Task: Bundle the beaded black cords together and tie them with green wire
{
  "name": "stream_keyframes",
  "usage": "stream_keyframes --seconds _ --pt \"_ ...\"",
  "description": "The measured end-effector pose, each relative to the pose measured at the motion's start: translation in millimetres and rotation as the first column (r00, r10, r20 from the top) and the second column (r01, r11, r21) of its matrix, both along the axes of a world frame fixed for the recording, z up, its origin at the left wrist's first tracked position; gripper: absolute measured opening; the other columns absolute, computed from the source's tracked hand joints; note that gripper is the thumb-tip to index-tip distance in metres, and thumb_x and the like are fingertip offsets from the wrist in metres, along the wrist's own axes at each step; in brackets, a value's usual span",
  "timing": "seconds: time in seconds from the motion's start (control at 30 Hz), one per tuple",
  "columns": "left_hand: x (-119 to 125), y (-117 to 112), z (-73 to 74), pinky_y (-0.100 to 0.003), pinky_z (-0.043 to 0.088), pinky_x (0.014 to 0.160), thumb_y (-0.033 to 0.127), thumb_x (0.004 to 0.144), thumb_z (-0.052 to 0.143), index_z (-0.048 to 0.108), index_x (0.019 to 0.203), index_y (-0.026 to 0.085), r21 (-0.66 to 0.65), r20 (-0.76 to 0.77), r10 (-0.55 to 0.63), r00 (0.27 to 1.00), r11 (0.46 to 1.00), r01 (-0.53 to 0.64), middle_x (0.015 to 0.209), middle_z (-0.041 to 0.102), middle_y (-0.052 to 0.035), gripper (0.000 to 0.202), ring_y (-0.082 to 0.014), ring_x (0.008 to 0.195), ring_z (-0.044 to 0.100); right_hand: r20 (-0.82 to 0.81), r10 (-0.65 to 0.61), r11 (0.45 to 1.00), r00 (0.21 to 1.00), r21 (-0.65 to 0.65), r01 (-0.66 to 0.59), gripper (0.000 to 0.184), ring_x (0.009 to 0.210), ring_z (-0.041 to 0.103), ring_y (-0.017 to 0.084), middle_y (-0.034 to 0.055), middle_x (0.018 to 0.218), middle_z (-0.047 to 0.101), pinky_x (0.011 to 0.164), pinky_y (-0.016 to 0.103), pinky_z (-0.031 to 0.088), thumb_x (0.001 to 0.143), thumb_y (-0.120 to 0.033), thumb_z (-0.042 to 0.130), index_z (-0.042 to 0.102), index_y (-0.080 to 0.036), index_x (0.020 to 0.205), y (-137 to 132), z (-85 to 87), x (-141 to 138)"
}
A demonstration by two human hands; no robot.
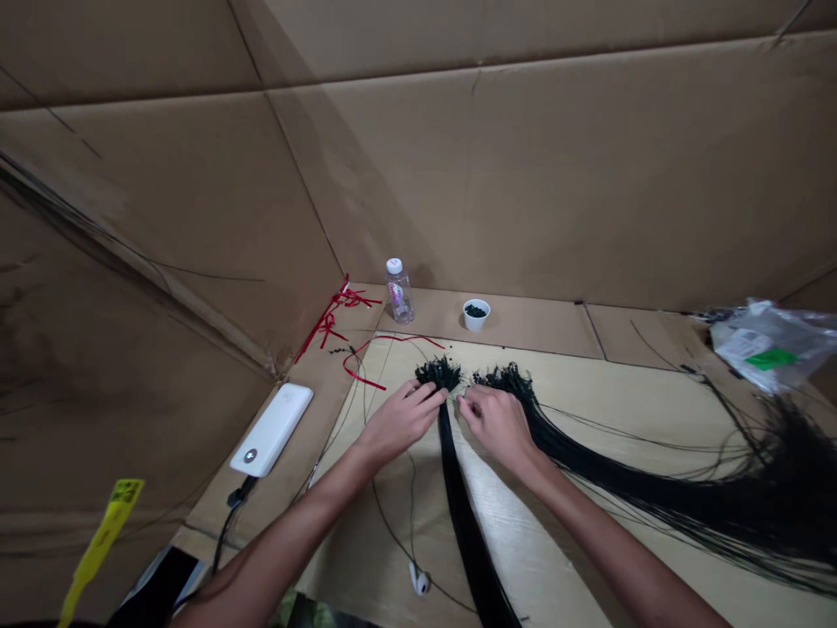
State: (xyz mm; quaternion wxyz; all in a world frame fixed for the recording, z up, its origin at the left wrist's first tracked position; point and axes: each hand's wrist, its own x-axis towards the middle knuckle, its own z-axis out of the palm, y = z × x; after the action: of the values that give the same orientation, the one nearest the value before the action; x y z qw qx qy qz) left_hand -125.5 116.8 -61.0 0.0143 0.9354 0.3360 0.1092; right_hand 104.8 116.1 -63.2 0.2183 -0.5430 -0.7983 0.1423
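Note:
A bundle of thin black strands (461,506) runs down the pale board, with a ragged, tufted end near the middle. Just below that tuft, my left hand (398,420) has its fingers closed on the bundle. Close by on the right, my right hand (497,423) makes a pinch with thumb and forefinger; whatever lies between them is too small to make out. A second, looser bundle of black strands (608,475) has its tufted end behind my right hand and spreads to the right edge.
Behind the board stand a clear bottle (401,301) and a white cup (477,323) of dark bits. Red ribbon (333,318), a white power bank (278,423) with cable, and a white earphone (419,579) lie leftward. Right holds a plastic bag (762,349). Cardboard walls (555,174) enclose everything.

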Motion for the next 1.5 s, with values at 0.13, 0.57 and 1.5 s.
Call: stream_keyframes --seconds 0.13,0.57,1.5 --pt "-3.5 6.7 -3.5 -0.045 0.051 0.103 0.006 0.106 0.045 0.071 0.132 0.019 0.028 -0.02 -0.096 0.995 0.995 0.097 0.147 0.068 -0.0167 0.039 -0.0289 0.125 0.066 0.022 -0.017 1.0 1.0 -0.007 0.017 0.035 0.07 0.068 0.022 0.0073 0.084 0.077 0.064 0.033 0.032 0.108 -0.028 0.052 0.071 -0.022 0.079 -1.5 0.8 1.6" --pt "-5.4 6.9 -21.4 -0.045 0.053 0.109 0.0 0.103 0.047 0.057 0.149 0.006 0.176 -0.097 -0.167 0.981 0.967 0.182 0.146 0.068 -0.02 0.048 -0.0277 0.121 0.069 0.118 -0.075 0.995 0.99 -0.05 0.082 0.031 0.079 0.074 0.021 0.0071 0.096 0.08 0.066 0.032 0.034 0.11 -0.029 0.055 0.078 -0.019 0.091 -2.6 11.0 2.7" --pt "-8.4 2.6 -9.9 -0.04 0.052 0.079 0.003 0.105 0.048 0.07 0.109 0.013 0.127 -0.07 -0.116 0.991 0.984 0.124 0.105 0.075 -0.0124 0.025 -0.0254 0.095 0.067 0.188 -0.077 0.99 0.979 -0.102 0.098 0.024 0.083 0.073 0.02 0.0073 0.098 0.079 0.066 0.03 0.036 0.107 -0.022 0.058 0.077 -0.02 0.093 2.8 18.5 -2.7"
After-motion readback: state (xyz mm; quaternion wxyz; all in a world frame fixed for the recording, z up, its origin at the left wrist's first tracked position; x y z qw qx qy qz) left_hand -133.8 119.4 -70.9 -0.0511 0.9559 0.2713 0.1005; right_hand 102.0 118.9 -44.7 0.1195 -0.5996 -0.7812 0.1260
